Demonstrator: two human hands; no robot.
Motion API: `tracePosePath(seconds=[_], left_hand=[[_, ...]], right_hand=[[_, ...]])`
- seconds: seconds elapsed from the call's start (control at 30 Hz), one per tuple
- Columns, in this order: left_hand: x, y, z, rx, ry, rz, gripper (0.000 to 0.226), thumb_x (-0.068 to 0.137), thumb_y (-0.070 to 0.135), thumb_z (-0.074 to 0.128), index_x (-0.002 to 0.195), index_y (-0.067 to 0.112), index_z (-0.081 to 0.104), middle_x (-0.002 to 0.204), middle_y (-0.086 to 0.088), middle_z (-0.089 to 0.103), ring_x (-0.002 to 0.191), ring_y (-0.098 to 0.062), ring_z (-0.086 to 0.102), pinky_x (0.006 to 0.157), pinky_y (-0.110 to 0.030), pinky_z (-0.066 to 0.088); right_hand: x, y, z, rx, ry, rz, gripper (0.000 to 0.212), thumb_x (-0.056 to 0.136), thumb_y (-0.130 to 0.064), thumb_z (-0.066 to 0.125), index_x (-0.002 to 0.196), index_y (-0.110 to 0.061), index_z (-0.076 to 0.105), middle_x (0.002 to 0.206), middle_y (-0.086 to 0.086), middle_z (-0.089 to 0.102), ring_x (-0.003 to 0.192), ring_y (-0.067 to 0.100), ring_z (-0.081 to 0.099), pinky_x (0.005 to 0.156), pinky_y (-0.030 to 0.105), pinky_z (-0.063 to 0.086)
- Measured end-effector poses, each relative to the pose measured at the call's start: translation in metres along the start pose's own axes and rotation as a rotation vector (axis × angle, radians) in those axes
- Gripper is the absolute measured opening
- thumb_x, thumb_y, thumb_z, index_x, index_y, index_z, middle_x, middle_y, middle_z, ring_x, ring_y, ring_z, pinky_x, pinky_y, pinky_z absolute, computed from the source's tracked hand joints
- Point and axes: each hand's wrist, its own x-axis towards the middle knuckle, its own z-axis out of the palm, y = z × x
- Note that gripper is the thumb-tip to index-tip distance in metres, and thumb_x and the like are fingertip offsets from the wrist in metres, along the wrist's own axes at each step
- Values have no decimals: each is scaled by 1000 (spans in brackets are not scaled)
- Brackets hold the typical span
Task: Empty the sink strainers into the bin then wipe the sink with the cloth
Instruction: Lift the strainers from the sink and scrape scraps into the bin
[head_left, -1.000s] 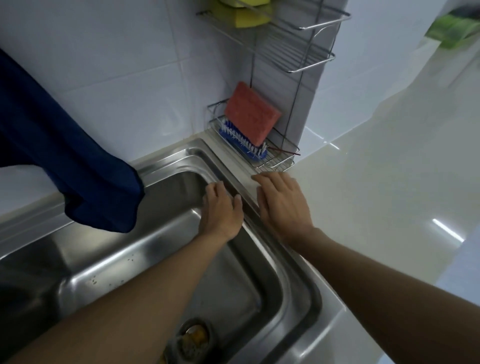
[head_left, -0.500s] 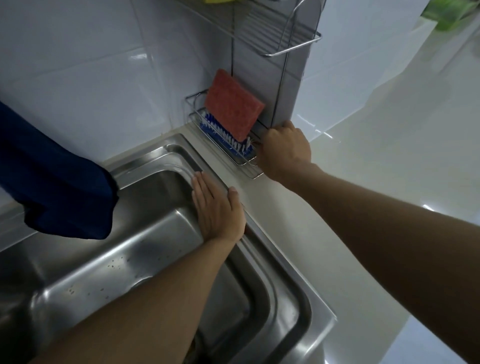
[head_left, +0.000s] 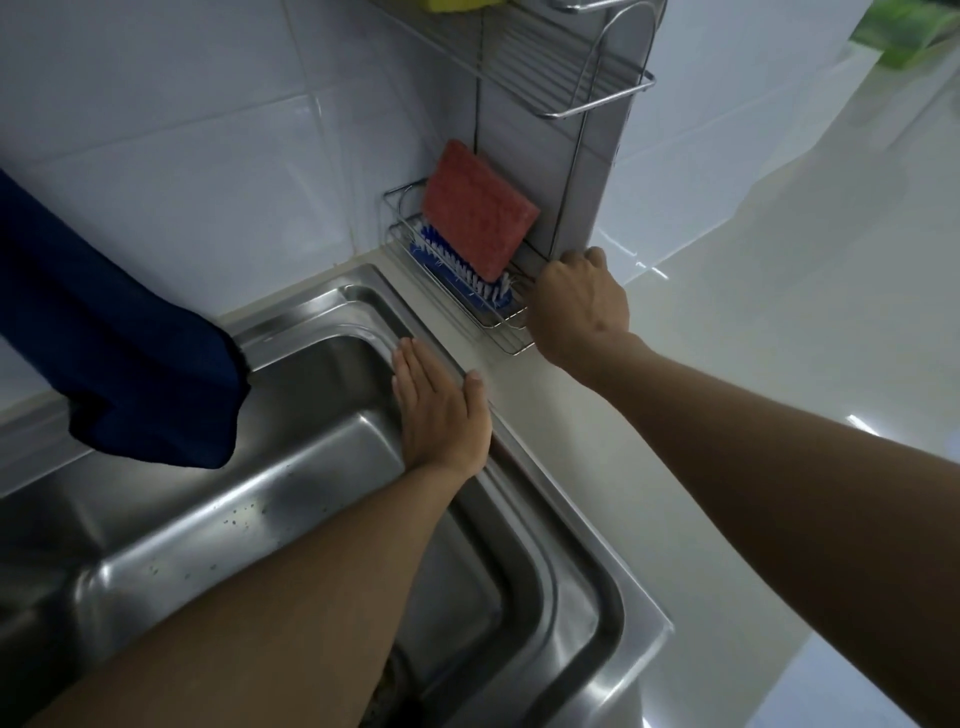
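Along sink (head_left: 311, 309) right rim, pressing left hand (head_left: 441, 410) flat, fingers straight. Past sink's far-right corner, gripping wire rack (head_left: 498, 332) with curled right hand (head_left: 576, 306). Leaving blue cloth (head_left: 119, 353) hanging over sink's far-left side, nearer left hand.

On my screen the sink (head_left: 234, 499) is silver-grey steel, with small dark specks on one inner wall. Over its left side, the cloth (head_left: 119, 353) is plain deep navy. Just past its far right corner, a chrome wire rack (head_left: 498, 332) holds an orange-red pad (head_left: 478, 213) and a blue brush (head_left: 457, 275) with white bristles. Behind the sink the tiles (head_left: 208, 156) are glossy white, and to its right the counter (head_left: 779, 291) is cream.
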Motion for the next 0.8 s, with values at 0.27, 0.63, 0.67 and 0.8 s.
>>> tracePosePath(seconds=[0.27,0.63,0.67,0.8], left_hand=[[-1,-13,-25,171,-254,55,77,104,53,11,154,4,-20,164,-8,-27,151,-18,-26,121,-33,-13],[-59,-92,-94,88,-385,160,52,107,38,35,154,18,32,158,-3,36,140,-20,42,117,-38,33],[-68,-102,-99,82,-384,129,48,106,35,37,150,17,37,153,-4,42,136,-22,46,114,-39,37],[-102,-149,-112,116,-414,2,46,105,25,39,150,13,41,150,-6,44,136,-24,45,115,-40,36]], right_hand=[[-48,16,-3,159,-14,100,23,99,-13,40,117,-6,54,111,18,53,80,42,55,64,41,35],[-134,-36,29,590,-56,-17,18,106,-33,33,107,-23,48,97,1,62,81,19,58,73,41,51],[-141,-46,31,600,-74,-59,17,106,-33,34,105,-24,48,96,1,62,80,20,58,70,40,49],[-167,-85,47,575,-134,-141,18,105,-28,39,103,-18,53,91,4,64,77,27,61,64,33,37]])
